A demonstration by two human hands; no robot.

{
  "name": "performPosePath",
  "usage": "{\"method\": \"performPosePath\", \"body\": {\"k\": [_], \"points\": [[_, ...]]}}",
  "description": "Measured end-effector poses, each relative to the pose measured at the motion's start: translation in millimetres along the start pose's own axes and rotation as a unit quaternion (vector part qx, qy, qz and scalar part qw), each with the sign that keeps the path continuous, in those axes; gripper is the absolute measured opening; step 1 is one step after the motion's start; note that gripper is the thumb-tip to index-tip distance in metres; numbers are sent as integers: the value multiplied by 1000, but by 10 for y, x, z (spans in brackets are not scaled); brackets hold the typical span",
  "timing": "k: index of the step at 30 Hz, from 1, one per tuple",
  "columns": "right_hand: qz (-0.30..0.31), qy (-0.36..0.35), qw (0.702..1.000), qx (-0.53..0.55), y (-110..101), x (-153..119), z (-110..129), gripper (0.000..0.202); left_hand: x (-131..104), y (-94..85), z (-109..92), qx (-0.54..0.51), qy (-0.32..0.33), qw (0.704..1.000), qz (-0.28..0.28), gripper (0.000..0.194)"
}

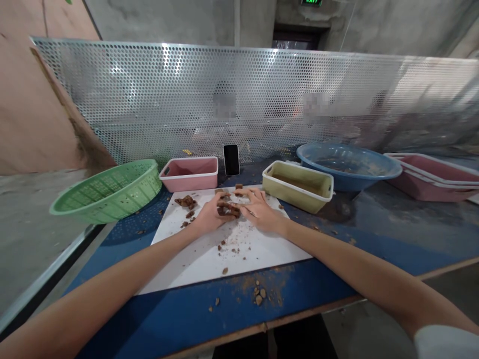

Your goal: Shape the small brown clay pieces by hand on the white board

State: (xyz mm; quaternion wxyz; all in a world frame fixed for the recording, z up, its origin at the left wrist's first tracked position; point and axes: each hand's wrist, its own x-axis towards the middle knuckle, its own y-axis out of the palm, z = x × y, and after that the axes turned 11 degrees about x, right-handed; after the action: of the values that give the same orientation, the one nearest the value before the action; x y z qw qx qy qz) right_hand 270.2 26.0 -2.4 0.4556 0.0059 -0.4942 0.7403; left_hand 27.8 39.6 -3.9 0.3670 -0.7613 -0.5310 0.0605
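My left hand (211, 215) and my right hand (261, 212) meet over a white board (209, 269). Between them is a brown, clay-like lump (235, 212). The bent fingers of both hands close on it from either side and partly hide it. Just past my right fingertips sits a small brown block (238, 187). A bigger, knobbly brown clump (186, 201) lies on the board left of my left hand, with several small bits beside it. Crumbs (234, 250) are scattered on the board nearer to me.
Behind the board stand a pink bin (190, 182), an upright phone (231, 160) and a yellow-green bin (299, 192). A green basket (112, 199) is on the left; a blue basin (352, 174) and stacked pink bins (437, 187) are on the right. Pebble-like bits (259, 296) lie near the table edge.
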Motion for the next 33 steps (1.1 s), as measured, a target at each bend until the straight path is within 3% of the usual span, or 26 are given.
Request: {"method": "performPosePath", "body": {"k": [6,10,15,19,22,28,33], "points": [[30,-55,998,28,-29,9,-10,48,4,4,16,12,-1,1000,-7,69],[19,-2,1000,25,-28,12,2,51,-1,1,-3,26,0,1000,-13,68],[32,-35,998,43,-35,12,13,53,-1,-1,-6,24,-4,1000,-5,70],[28,6,999,34,-46,14,41,53,4,-3,13,31,-4,1000,-1,70],[40,-1,999,33,-38,15,33,55,4,-7,14,45,-4,999,-4,72],[-40,-1,998,45,43,22,-106,45,-25,-16,-49,55,17,998,-7,71],[-51,0,998,32,62,38,-109,36,-55,-12,-79,92,30,995,-29,68]]}}
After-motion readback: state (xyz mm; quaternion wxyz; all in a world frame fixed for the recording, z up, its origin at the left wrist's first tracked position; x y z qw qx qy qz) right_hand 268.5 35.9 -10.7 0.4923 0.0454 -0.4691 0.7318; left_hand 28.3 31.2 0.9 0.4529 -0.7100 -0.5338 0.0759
